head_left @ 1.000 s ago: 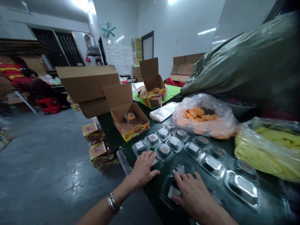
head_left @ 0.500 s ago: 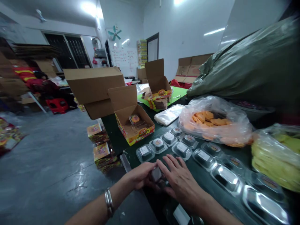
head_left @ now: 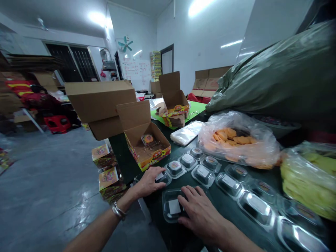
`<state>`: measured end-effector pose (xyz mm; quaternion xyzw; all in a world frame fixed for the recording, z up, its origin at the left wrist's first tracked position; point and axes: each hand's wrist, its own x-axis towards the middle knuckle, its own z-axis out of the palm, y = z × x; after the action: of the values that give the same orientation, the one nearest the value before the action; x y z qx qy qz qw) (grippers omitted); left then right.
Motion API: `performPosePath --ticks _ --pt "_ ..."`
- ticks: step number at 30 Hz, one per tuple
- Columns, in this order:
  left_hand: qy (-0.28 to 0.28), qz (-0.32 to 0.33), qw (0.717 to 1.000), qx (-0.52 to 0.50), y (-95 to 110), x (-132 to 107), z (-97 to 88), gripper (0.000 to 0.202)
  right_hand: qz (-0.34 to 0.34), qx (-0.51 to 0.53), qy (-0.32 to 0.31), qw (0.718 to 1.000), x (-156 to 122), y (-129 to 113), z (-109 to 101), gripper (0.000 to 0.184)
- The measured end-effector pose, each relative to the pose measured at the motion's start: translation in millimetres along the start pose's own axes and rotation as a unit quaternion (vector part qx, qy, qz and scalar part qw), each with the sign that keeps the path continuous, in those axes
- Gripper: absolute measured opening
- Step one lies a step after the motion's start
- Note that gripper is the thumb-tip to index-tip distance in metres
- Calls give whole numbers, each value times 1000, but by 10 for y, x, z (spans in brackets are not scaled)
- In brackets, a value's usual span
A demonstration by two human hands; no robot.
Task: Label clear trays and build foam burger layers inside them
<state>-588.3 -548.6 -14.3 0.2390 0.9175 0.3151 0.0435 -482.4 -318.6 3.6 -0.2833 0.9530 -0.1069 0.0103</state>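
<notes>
Broadly, a dark green table (head_left: pixel 126 154) carries a clear bag of orange discs (head_left: pixel 237 140), an open printed cardboard box (head_left: pixel 147 147) and rows of clear plastic clamshell packs (head_left: pixel 203 173). At the near edge, the right hand (head_left: pixel 201 213) lies flat on one labelled clamshell (head_left: pixel 172 210); the left hand (head_left: pixel 148 182) grips another clamshell (head_left: pixel 163 177) just beside the box.

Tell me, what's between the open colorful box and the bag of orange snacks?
In the head view, a flat white packet lies on the dark table between the open box and the bag.
</notes>
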Motion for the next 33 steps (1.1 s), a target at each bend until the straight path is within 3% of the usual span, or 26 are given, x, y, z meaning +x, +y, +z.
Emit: performPosePath --ticks 2,3,7,9,11,14,16,18,20,22,25,27,30,33 --pt "3 -78 988 -133 17 12 -69 54 3 9 37 999 7 7 -58 43" --pt "-11 -125 968 -218 38 10 -103 52 3 8 66 998 40 6 -85 46" --pt "-83 -248 831 -491 109 -3 -151 47 -16 -8 151 988 392 -10 -118 64" --pt "-83 -262 810 -518 90 -23 -164 44 -27 -12 129 991 640 -9 -68 63" --pt "-46 -260 843 -469 43 -65 -242 43 -20 -18 83 996 859 2 9 52" --pt "80 -249 930 -258 29 -138 -470 38 6 -26 42 999 1041 13 99 42" --pt "163 -187 964 -97 140 -122 -582 30 11 -20 48 999 1045 10 101 40" --pt "182 -82 980 -9 353 25 -558 24 9 -13 66 998 969 23 49 39" --pt "132 9 991 8 604 331 -385 23 14 -18 68 997 838 88 -39 34" --pt "72 62 995 32 808 734 -126 22 39 -37 55 997 688 224 -131 27" --pt "-31 50 998 38 936 1269 234 30 114 -57 81 988 499 520 -207 26" --pt "-78 32 996 19 911 1481 373 39 158 -49 98 981 426 720 -193 32" --pt "-103 10 995 -14 784 1618 394 47 205 -11 61 977 408 928 -109 41" --pt "-105 -33 990 -84 657 1672 264 50 226 21 49 973 449 1005 -40 39"
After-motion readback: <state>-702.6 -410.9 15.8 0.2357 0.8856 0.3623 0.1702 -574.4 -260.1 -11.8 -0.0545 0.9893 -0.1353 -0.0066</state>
